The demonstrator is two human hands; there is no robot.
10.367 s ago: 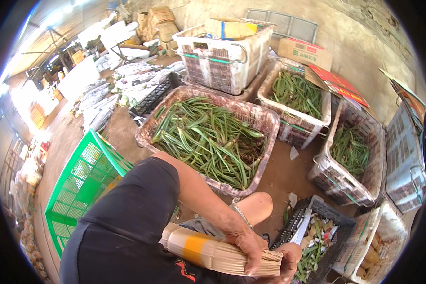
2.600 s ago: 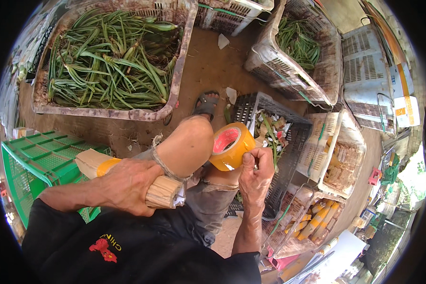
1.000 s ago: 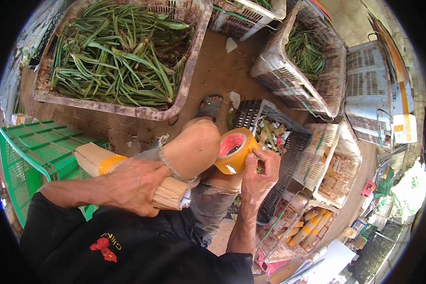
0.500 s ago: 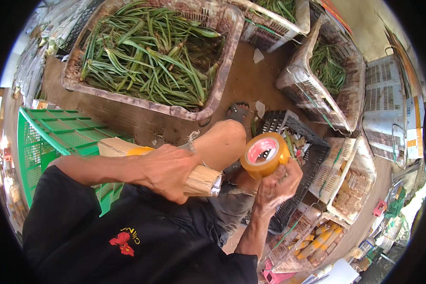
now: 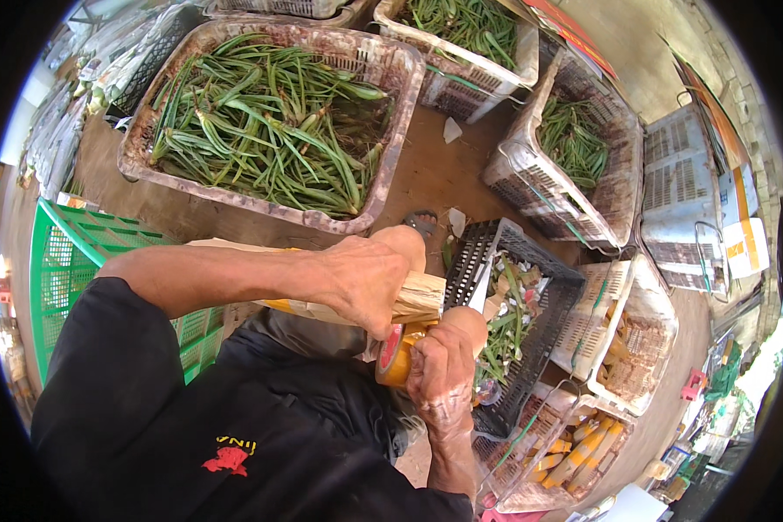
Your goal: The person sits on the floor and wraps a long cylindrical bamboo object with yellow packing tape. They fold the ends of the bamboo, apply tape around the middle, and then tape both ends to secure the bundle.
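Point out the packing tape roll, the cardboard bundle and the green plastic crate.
Packing tape roll [image 5: 399,359], head view: its yellow surface.
Cardboard bundle [image 5: 421,297], head view: its right end.
Green plastic crate [image 5: 56,296], head view: its left mesh wall.

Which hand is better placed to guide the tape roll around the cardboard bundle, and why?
Probably the right hand: it holds the orange tape roll near the end of the cardboard bundle, while the left hand grips the bundle.
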